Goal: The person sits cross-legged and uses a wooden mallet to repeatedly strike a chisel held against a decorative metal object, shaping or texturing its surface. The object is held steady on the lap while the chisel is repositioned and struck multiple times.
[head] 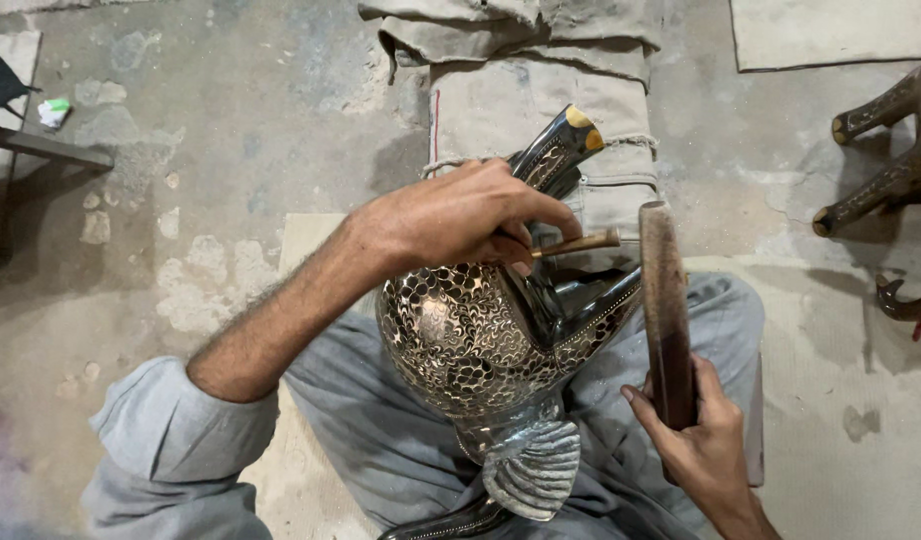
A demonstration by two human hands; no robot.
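Note:
A dark carved animal figure (471, 345) covered in fine brass inlay rests on my lap, one leg with a brass-tipped hoof (571, 135) pointing away. My left hand (451, 215) lies over the figure's back and grips a thin wooden-handled tool (581, 243), its tip against the figure. My right hand (696, 430) holds the lower end of a thick dark wooden mallet stick (666, 300), which stands upright just right of the tool's end.
Folded sacking (541, 90) lies on the concrete floor ahead of my knees. Legs of another inlaid figure (881, 150) reach in at the right edge. A dark board (41, 145) and a small green and white scrap (53, 110) sit at far left.

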